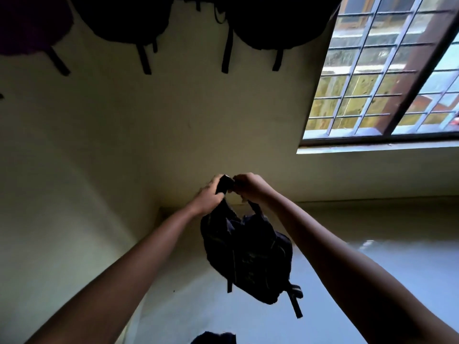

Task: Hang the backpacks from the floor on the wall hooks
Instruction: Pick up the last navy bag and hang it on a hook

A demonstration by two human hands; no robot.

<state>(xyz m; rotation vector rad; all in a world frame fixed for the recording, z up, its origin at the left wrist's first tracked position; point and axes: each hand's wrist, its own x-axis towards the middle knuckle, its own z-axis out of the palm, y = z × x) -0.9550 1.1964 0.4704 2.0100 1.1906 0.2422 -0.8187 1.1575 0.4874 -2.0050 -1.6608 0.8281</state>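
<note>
Two hands grip one dark backpack by its top loop, left hand and right hand with fingers curled round it. It dangles below-left of the window. Hung backpacks sit left of the window's top.

- Person: only the two arms and hands are in view.
- left forearm: bare skin from wrist down to the bottom edge, long and slim, tapering to the wrist. The wide lens swells it near the frame edge.
- right forearm: bare likewise, same slim taper, mostly in shade.
- left hand: bare, back of hand and knuckles show, and light catches them.
- right hand: bare, knuckles show, dimmer. Finger detail is too dark to tell.
- Both wrists bare. Upper arms are cut off by the frame, so clothing cannot be told.
</note>
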